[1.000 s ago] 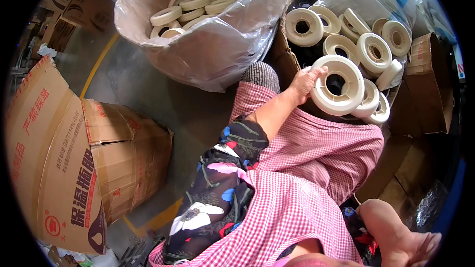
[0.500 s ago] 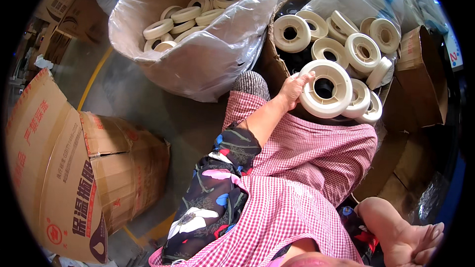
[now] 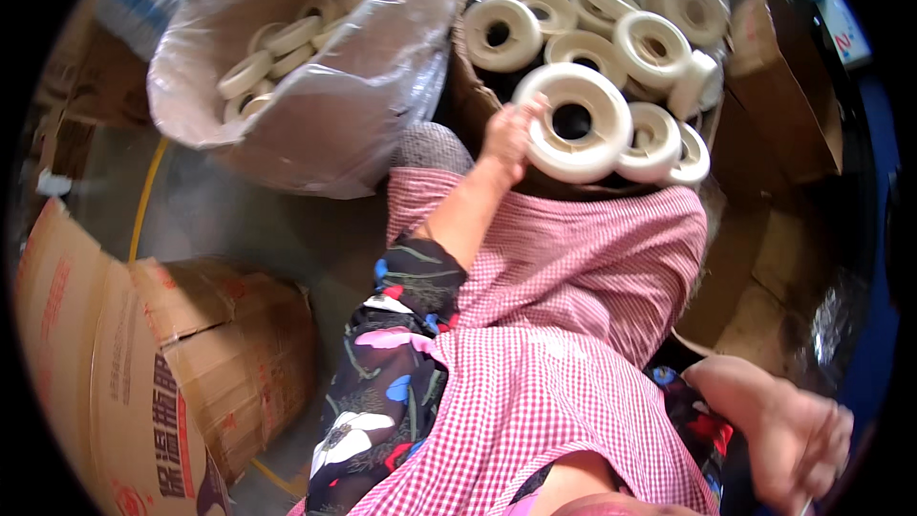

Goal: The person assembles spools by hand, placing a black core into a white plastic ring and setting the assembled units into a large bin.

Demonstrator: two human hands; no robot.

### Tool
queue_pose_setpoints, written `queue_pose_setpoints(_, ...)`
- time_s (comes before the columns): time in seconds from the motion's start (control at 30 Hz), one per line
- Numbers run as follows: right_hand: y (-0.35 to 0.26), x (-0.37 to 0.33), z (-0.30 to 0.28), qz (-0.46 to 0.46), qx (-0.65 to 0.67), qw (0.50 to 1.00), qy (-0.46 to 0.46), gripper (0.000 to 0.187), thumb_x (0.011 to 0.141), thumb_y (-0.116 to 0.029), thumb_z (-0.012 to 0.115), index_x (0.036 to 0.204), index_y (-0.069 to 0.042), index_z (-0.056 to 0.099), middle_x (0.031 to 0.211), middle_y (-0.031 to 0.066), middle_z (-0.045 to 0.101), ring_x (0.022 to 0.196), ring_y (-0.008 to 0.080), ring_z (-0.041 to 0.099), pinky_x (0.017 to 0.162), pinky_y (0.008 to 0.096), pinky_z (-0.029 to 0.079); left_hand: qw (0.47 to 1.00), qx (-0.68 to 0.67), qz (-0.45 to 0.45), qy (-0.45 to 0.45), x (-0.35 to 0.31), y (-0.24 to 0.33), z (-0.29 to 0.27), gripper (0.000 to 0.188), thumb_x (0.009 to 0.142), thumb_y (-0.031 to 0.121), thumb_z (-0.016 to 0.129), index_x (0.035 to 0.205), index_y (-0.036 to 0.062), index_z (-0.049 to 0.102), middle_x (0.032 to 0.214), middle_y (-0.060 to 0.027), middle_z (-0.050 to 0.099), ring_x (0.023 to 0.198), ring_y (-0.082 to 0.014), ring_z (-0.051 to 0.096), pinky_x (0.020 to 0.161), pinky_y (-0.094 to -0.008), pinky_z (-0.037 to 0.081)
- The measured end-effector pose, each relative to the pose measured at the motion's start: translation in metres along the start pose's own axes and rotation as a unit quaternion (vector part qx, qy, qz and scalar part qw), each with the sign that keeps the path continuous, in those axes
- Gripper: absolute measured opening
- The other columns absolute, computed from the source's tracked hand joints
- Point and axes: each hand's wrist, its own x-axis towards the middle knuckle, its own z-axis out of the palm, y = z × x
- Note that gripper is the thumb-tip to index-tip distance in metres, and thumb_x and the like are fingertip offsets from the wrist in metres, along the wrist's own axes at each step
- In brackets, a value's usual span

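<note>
My left hand [image 3: 513, 139] grips the left rim of a cream plastic ring-shaped spool [image 3: 608, 129], thumb on its upper face. It is tilted above my lap, at the near edge of an open carton [image 3: 465, 76]. Several similar spools [image 3: 653, 46] lie piled in that carton, and two smaller-looking ones overlap the held spool's right side. Low at the right edge, away from the spools, is my right hand [image 3: 788, 430]. Its fingers are curled and partly blurred; a thin pale thing shows by the fingertips, too small to name.
A plastic-lined carton [image 3: 315, 115] at the upper left holds several cream spools [image 3: 292, 36]. Brown cardboard boxes [image 3: 239, 354] stand on the floor at the left, beside a yellow floor line [image 3: 145, 196]. Another open carton [image 3: 778, 86] stands at the right. A checked apron [image 3: 573, 277] covers my lap.
The whole view has shifted, so the cartons and lap sit further left and higher. My left hand keeps its hold on the spool. My right hand's fingers have turned downward and curled more.
</note>
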Motion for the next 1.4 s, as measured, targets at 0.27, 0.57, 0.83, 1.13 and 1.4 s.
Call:
queue_pose_setpoints(0.27,0.027,-0.15,-0.166,0.487,-0.685,0.409,-0.355,0.03,0.087,-0.018,0.058,0.113,-0.005,0.06,0.112,0.0137,0.061,0.1,0.0276,0.06,0.086,0.0338,0.048,0.987,-0.113,0.077,0.084,0.013,0.047,-0.026,0.044,0.083,0.024,0.066,0.118,0.0029,0.051,0.107,-0.0094,0.06,0.094,-0.0224,0.062,0.075,-0.0351,0.055)
queue_pose_setpoints(0.57,0.138,-0.184,-0.047,0.424,-0.525,0.656,-0.34,0.023,0.084,-0.014,0.054,0.1,-0.003,0.065,0.105,0.0137,0.063,0.103,0.0293,0.058,0.09,0.0369,0.045,0.99,0.121,0.054,0.048,0.033,0.065,0.03,0.042,0.082,0.019,0.067,0.114,-0.003,0.051,0.103,-0.0104,0.06,0.093,-0.0187,0.06,0.081,-0.0306,0.05)
queue_pose_setpoints(0.83,0.197,-0.211,0.053,0.399,-0.228,0.763,-0.453,0.066,0.056,-0.034,0.079,0.111,-0.007,0.055,0.11,0.0118,0.058,0.111,0.0271,0.05,0.099,0.0452,0.03,0.972,0.222,-0.034,-0.072,0.084,0.036,0.047,0.032,0.085,0.018,0.058,0.11,-0.0023,0.056,0.097,-0.0075,0.061,0.085,-0.0157,0.06,0.074,-0.0295,0.049)
queue_pose_setpoints(1.13,0.224,-0.219,0.037,0.553,-0.265,0.694,-0.378,0.063,0.061,-0.031,0.079,0.11,0.0,0.055,0.099,0.0195,0.06,0.099,0.0309,0.057,0.093,0.042,0.038,0.953,0.296,-0.066,-0.023,0.092,0.035,0.041,0.035,0.097,0.036,0.039,0.113,0.0059,0.05,0.091,-0.005,0.059,0.074,-0.012,0.056,0.06,-0.0258,0.047)
queue_pose_setpoints(1.4,0.235,-0.22,0.024,0.681,-0.075,0.72,-0.112,0.048,0.072,-0.025,0.076,0.106,0.004,0.056,0.09,0.0093,0.063,0.081,0.0166,0.061,0.073,0.0305,0.048,0.507,0.772,0.225,-0.31,0.031,-0.019,0.037,0.038,0.065,0.014,0.073,0.098,0.0043,0.057,0.11,-0.0121,0.052,0.101,-0.0317,0.051,0.083,-0.0402,0.044)
